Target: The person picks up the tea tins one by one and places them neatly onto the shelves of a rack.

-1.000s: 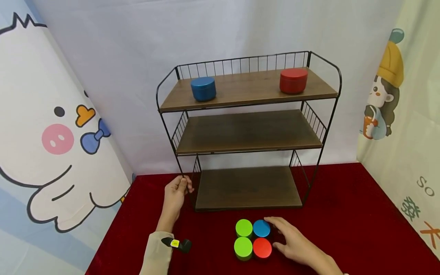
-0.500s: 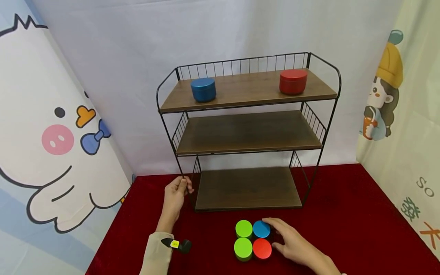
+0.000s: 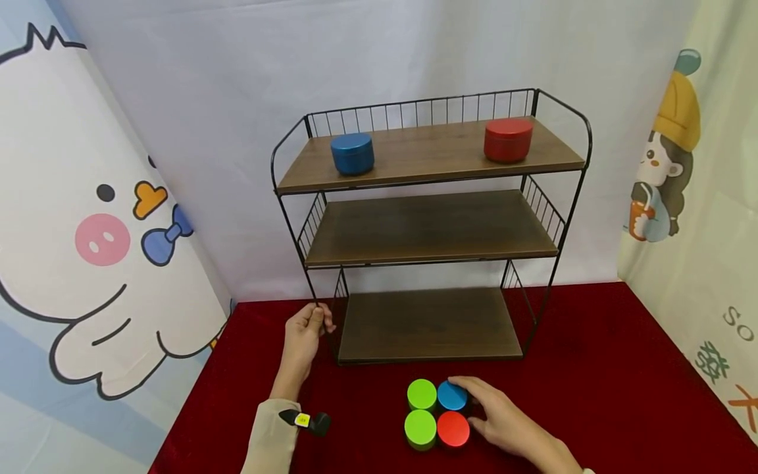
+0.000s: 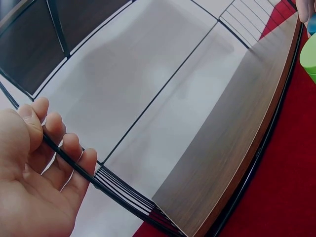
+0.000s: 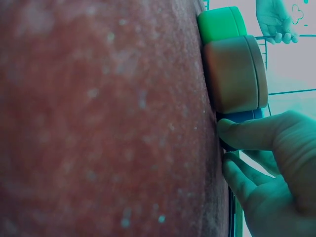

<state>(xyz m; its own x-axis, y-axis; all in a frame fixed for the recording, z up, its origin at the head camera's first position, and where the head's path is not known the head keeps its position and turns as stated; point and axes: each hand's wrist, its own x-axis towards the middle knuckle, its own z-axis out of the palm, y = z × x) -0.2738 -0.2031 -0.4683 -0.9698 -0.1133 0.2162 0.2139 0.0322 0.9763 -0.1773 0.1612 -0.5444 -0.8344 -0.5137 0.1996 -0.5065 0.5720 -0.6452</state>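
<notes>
My left hand point(image 3: 304, 332) grips the thin black front-left post of a three-tier rack point(image 3: 432, 258); the left wrist view shows its fingers curled around the dark metal rod point(image 4: 74, 165). On the red cloth before the rack, several round lidded tins stand in a tight block: a blue tin point(image 3: 453, 395), a red tin point(image 3: 453, 429), a far green tin point(image 3: 422, 394) and a near green tin point(image 3: 420, 429). My right hand point(image 3: 503, 418) holds the blue tin from the right, index finger at its far edge. The right wrist view shows the thumb point(image 5: 247, 132) against its side.
On the rack's top board, a larger blue tin point(image 3: 353, 154) sits left and a larger red tin point(image 3: 508, 139) right. The middle board point(image 3: 432, 227) and bottom board point(image 3: 429, 326) are brown wood. Printed curtains hang at both sides, and red cloth point(image 3: 592, 368) spreads beneath.
My right hand has edged left, its index finger and thumb coming closer around the small blue tin. The left hand keeps its hold on the post, and the tins have not moved.
</notes>
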